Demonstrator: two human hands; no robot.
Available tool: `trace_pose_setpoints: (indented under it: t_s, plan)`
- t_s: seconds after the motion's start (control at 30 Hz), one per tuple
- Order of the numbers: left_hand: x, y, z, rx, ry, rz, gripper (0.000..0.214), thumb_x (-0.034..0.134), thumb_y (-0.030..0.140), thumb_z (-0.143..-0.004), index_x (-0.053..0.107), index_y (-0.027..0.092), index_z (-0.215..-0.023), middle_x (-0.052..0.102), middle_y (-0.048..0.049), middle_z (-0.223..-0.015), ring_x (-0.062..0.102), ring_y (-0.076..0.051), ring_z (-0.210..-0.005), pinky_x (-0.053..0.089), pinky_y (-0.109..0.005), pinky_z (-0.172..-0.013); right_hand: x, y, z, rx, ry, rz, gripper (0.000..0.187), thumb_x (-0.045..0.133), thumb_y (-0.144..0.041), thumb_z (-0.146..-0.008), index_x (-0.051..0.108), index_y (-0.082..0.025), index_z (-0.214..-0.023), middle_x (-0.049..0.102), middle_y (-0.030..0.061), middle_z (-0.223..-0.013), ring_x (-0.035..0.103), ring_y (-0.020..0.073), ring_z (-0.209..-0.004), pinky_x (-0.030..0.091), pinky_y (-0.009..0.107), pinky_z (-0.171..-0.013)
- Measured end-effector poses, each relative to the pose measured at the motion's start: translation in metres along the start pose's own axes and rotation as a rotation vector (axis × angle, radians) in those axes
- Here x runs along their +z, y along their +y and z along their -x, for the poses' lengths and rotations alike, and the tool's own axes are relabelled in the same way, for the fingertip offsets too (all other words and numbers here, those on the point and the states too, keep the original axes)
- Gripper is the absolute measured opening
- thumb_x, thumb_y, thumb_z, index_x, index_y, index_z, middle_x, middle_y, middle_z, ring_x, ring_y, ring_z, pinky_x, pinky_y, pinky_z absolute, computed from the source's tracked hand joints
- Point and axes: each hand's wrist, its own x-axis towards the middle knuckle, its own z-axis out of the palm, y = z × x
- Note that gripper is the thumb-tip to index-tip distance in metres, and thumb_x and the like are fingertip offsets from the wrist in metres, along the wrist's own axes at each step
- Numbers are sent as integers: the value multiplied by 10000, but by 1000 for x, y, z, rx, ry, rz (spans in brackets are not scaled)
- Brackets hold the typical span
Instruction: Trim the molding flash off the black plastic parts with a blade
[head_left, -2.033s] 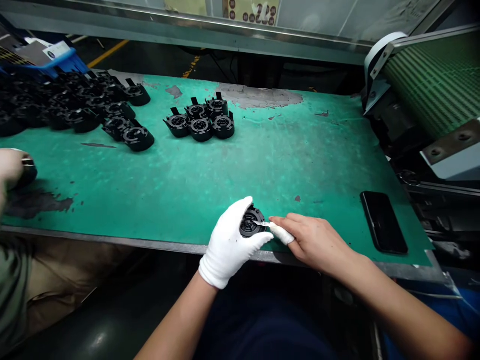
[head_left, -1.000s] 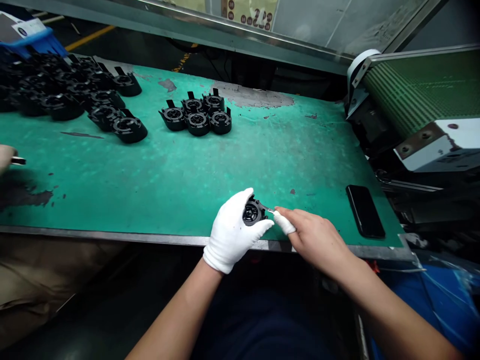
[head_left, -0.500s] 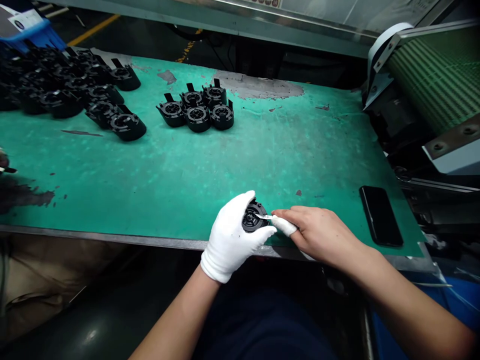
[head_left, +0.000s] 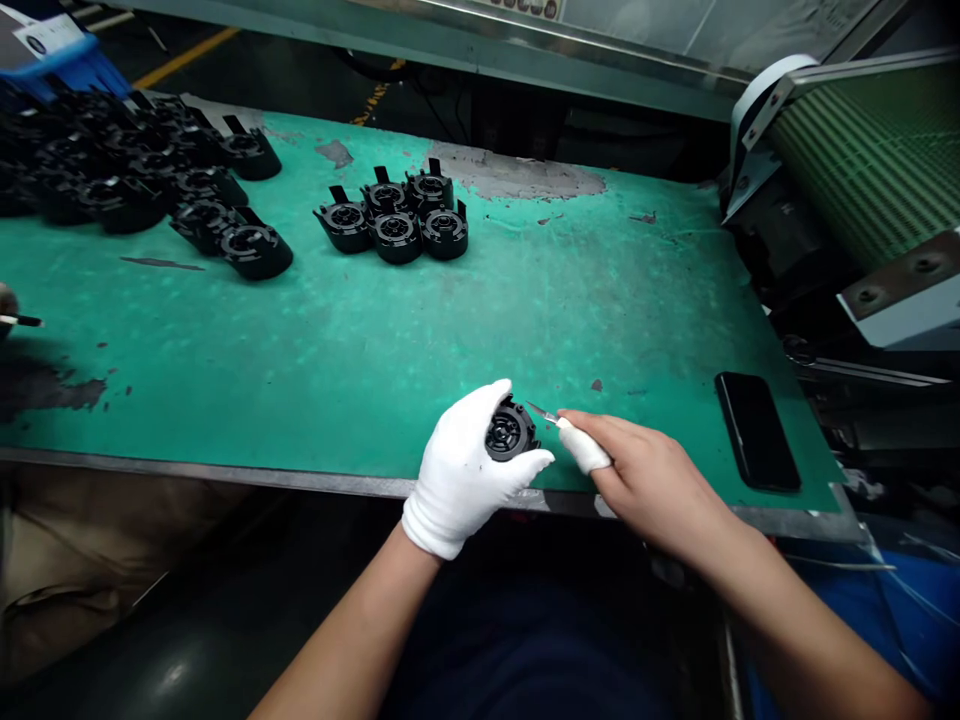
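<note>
Knife [head_left: 541,411] drawn off black part [head_left: 512,430] | left fingers [head_left: 491,400] curled around it | right fingers [head_left: 594,424] seemingly pinch knife's hidden end

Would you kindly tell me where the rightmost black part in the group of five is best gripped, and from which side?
I'd take the rightmost black part by its round side wall, probably from the front right: neighbouring parts crowd its left and back, while that side stands free. The thin upright tab looks a weaker hold.

Round black part [head_left: 513,432] in the gloved left hand [head_left: 463,468] — small-bladed knife [head_left: 543,412] in the right hand [head_left: 649,468], just beside it.
</note>
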Motion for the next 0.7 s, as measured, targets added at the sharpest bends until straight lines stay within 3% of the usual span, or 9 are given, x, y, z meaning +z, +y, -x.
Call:
trace_pose_setpoints:
  t_s: [0.07, 0.2, 0.27, 0.4, 0.57, 0.7]
  plan:
    - [-6, -1, -10, 23, -99, 34, 824, 839, 536, -723, 510, 186, -1393, 621, -120, -1374, 606, -273, -1270, 495, -456, -1143, -7, 8, -5, -68, -44, -88, 348, 448, -283, -1013, 648, -266, -1298, 711, 17, -1266, 671, 228, -1102, 507, 360, -918]
    - [-24, -5, -30, 55, -413, 143, 876, 874, 468, -702, 462, 251, -1444, 618, -76, -1389, 600, -263, -1283, 489, -442, -1154, -14, 13, -16, -226, -183, -117, 300, 443, -320, -1034, 689, -286, -1202, 748, -8, -1144, 689, 209, -1009, 495, 332, -833]
    - [-29, -5, -31, 21, -451, 165, 970, 888, 471, -680, 397, 265, -1490, 538, -93, -1477, 532, -287, -1362, 452, -472, -1188, -11, 12, -20, -261, -196, -95, 304, 434, -326, -1039, 687, -279, -1201, 751, -2, -1089, 691, 209, -962, 483, 327, -788]
    - [-23, 6, -14, -156, -303, 133, 1136, 902, 545, -622, 303, 230, -1534, 375, -138, -1587, 400, -324, -1460, 382, -522, -1231, -2, 14, -23, -257, -170, -35, 312, 428, -318, -1041, 680, -265, -1217, 740, 13, -1034, 689, 207, -911, 463, 319, -745]
    - [2, 21, 2, -267, -89, 106, 983, 837, 526, -718, 347, 186, -1500, 538, -145, -1443, 537, -296, -1346, 465, -489, -1172, 6, 20, -28, -243, -158, 13, 344, 453, -200, -976, 670, -266, -1234, 724, 21, -1028, 689, 210, -906, 462, 311, -750]
    - [9, 21, 2, -261, -47, 95, 873, 816, 446, -749, 398, 168, -1462, 583, -139, -1390, 584, -278, -1292, 495, -461, -1146, 6, 21, -31, -204, -152, 35, 342, 441, -218, -981, 670, -273, -1228, 731, 28, -1072, 696, 223, -937, 469, 321, -758]
